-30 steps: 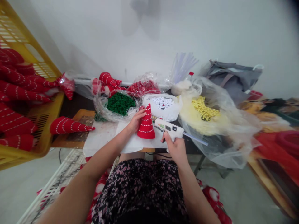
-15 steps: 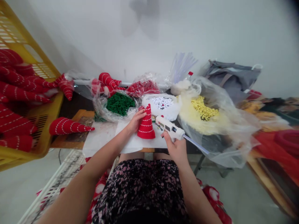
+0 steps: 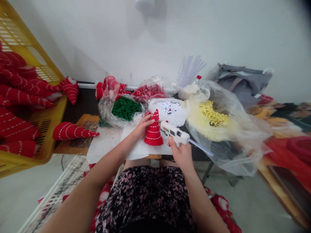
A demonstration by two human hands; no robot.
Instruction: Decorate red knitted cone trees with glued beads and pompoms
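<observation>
My left hand (image 3: 144,126) is closed on the upper left side of a red cone hat (image 3: 154,134) with white dashed stripes, which stands upright over white paper (image 3: 104,139). In my right hand (image 3: 181,152) is a white hot glue gun (image 3: 177,134), a clear glue stick trailing from its back end. The gun's front reaches the hat's right side; whether the nozzle touches it I cannot tell. Just behind lie bags of green pompoms (image 3: 126,108), white pompoms (image 3: 168,106) and yellow pompoms (image 3: 213,113).
A yellow crate (image 3: 57,113) full of striped red cones stands at the left. Another red cone (image 3: 73,131) lies beside the paper. Clear glue sticks (image 3: 190,69), a red pompom bag (image 3: 150,90) and a grey bag (image 3: 240,81) sit along the wall.
The glue gun has moved slightly left and down, its front now closer against the hat. The left hand keeps its hold on the hat.
</observation>
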